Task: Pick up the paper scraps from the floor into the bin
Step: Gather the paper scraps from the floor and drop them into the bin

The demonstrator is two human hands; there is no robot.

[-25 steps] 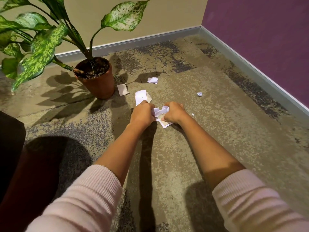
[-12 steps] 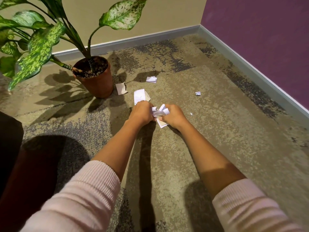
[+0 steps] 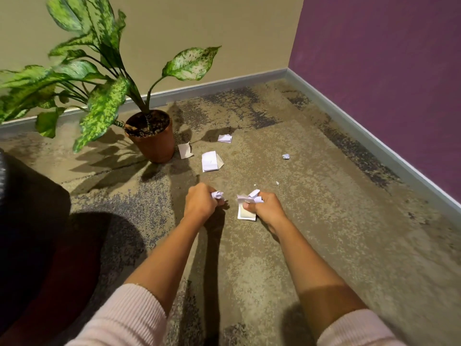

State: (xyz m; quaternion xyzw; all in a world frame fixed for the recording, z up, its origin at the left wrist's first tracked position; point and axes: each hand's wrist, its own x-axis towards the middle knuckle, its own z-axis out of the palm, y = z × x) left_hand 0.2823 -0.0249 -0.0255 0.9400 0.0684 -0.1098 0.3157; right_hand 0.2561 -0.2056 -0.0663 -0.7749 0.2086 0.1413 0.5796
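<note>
Warm light, hard shadows, bowed edges

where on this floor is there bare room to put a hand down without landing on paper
Bare carpet runs wide between the right hand and the purple wall's baseboard, broken only by a crumpled ball. The strip between the forearms is bare too. Crowded: beyond the left hand, flat scraps cluster beside the plant pot.

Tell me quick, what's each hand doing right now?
Left hand: closed on a crumpled paper scrap.
Right hand: closed on a bunch of paper scraps, low over the carpet.
</note>
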